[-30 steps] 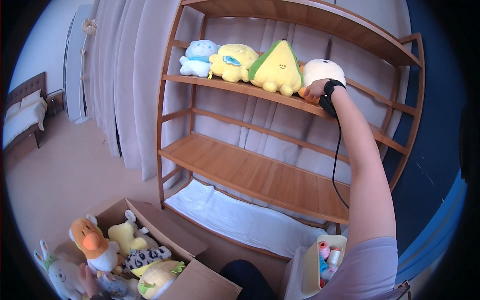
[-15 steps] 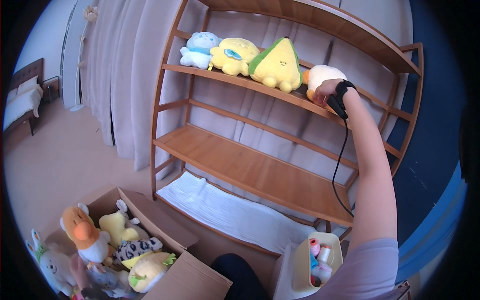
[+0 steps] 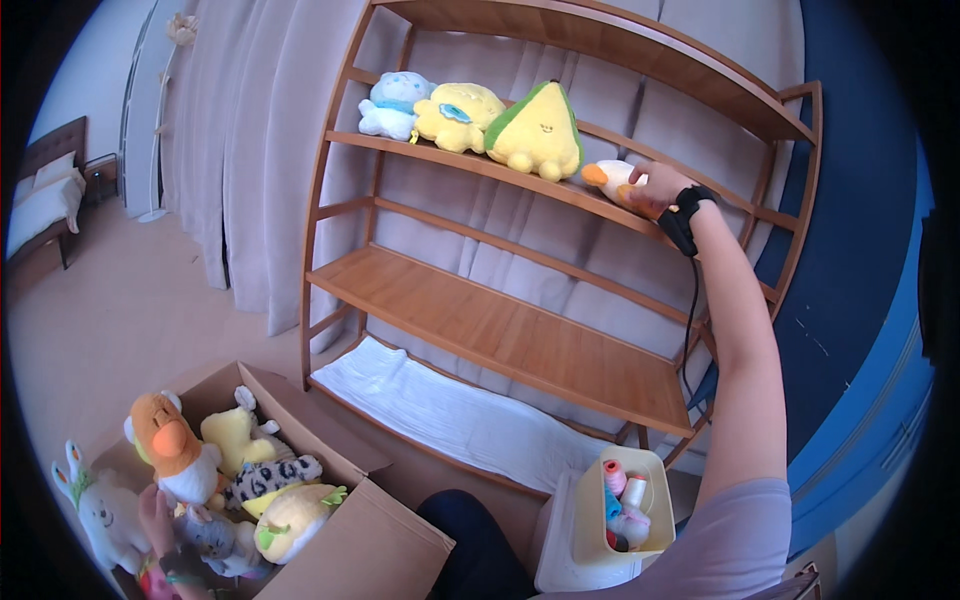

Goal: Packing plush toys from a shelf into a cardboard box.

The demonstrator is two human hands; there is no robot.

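Note:
On the upper shelf, my right hand [image 3: 660, 187] is closed over a small white plush duck [image 3: 625, 177] with an orange bill, which lies low with its bill toward the left. My hand covers much of its body. To its left sit a yellow-and-green avocado-shaped plush [image 3: 540, 135], a yellow plush [image 3: 460, 117] with a blue patch and a pale blue-and-white plush [image 3: 395, 105]. Down at the left, my left hand [image 3: 155, 518] is among the toys in a cardboard box, beside a grey plush [image 3: 215, 540] and below an orange-and-white plush [image 3: 172, 445]. Its grip is unclear.
The wooden rack [image 3: 500, 315] has a middle board and a white cloth [image 3: 450, 410] along its bottom. The cardboard box [image 3: 360, 535] holds several plush toys. A cream bin [image 3: 660, 500] with thread spools stands on a white lidded box. A black cable [image 3: 693, 330] hangs from my right wrist.
The plush duck has gone from upright to lying low under my right hand, its bill now pointing left. My left hand has come further into view in the box.

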